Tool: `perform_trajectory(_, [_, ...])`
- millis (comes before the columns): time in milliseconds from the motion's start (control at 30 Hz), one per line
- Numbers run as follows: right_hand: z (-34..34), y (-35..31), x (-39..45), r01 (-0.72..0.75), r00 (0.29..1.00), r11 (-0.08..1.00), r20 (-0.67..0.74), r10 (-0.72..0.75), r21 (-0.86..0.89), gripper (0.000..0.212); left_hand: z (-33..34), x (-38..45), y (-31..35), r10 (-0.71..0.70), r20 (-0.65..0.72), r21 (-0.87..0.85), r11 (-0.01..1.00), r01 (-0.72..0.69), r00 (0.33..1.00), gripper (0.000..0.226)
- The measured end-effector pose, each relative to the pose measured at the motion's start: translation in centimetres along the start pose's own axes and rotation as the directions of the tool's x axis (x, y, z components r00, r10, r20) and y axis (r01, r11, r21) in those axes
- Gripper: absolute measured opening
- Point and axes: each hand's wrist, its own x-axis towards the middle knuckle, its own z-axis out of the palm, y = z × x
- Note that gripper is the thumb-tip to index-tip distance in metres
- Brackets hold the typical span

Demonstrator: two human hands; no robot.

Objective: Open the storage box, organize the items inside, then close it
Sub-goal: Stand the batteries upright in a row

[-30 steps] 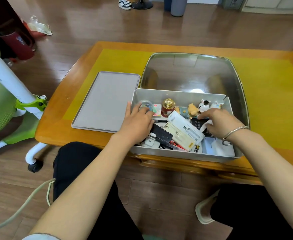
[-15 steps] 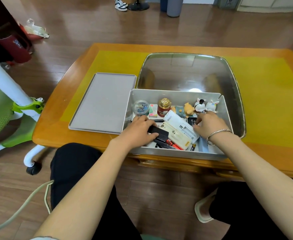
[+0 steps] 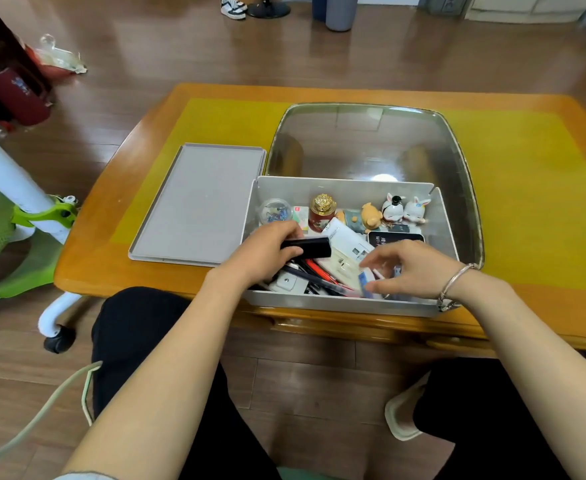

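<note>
storage box (image 3: 343,303), grey, rectangular, smooth-walled, stands open at the near edge of the wooden table (image 3: 118,223), partly on a shallow glass tray (image 3: 458,140). its flat grey lid (image 3: 198,206) lies on the table just beside the box's left wall.

contents, back row, left to right: a clear round tub of blue clips (image 3: 276,210), a small red jar with a gold ornate cap (image 3: 322,211), a tan figurine (image 3: 371,216), two white rabbit figurines (image 3: 406,209). centre: a white rectangular packet (image 3: 345,239) and a black card with white lettering (image 3: 395,237). front: a loose heap of pens (image 3: 316,275), red and dark, over a small white part (image 3: 286,282).

left hand (image 3: 264,254) is inside the box, fingers curled round a black oblong case (image 3: 307,247) lifted above the heap. right hand (image 3: 413,271) is over the box's right half, blurred; thumb and fingers seem to pinch a small blue and white item (image 3: 366,284), but the grip cannot be told for certain. a metal bangle (image 3: 454,282) circles the right wrist.

a yellow mat (image 3: 527,188) covers the tabletop.
</note>
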Motion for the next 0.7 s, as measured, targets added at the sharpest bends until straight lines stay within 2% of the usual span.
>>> perform_trajectory(67, [0.3, 0.1, 0.4, -0.017, 0.999, 1.0, -0.027, 0.018, 0.018, 0.027, -0.4, -0.1, 0.3, 0.03, -0.059, 0.005, 1.0, -0.03, 0.998, 0.012])
perform_trajectory(167, [0.4, 0.5, 1.7, -0.022, 0.98, 0.999, -0.197, 0.027, 0.025, 0.021, -1.1, -0.2, 0.6, 0.072, -0.096, 0.032, 0.997, -0.069, 0.993, 0.017])
perform_trajectory(267, [0.6, 1.0, 3.5, -0.139, 0.953, 0.989, -0.276, 0.122, -0.045, 0.03, -1.3, -0.2, 0.5, 0.051, -0.136, 0.026, 0.999, -0.048, 0.989, 0.017])
perform_trajectory(367, [1.1, 1.3, 5.1, -0.247, 0.94, 0.965, -0.266, 0.215, -0.092, 0.035, -1.2, -0.4, 0.4, 0.04, -0.187, 0.043, 0.999, -0.033, 0.981, 0.018])
perform_trajectory(500, [1.6, 0.8, 6.3, -0.244, 0.948, 0.97, -0.21, 0.238, -0.006, 0.039, -0.5, -1.2, 0.1, 0.096, -0.245, 0.052, 0.995, -0.086, 0.965, 0.019])
perform_trajectory(600, [1.8, 0.2, 6.5, -0.208, 0.961, 0.977, -0.176, 0.213, 0.045, 0.026, 0.2, -1.8, -0.1, 0.091, -0.311, 0.028, 0.996, -0.087, 0.946, 0.021])
perform_trajectory(700, [1.0, 0.4, 5.7, -0.189, 0.957, 0.981, -0.217, 0.193, 0.042, 0.018, 0.6, -1.9, -0.3, 0.086, -0.366, 0.013, 0.996, -0.088, 0.927, 0.022])
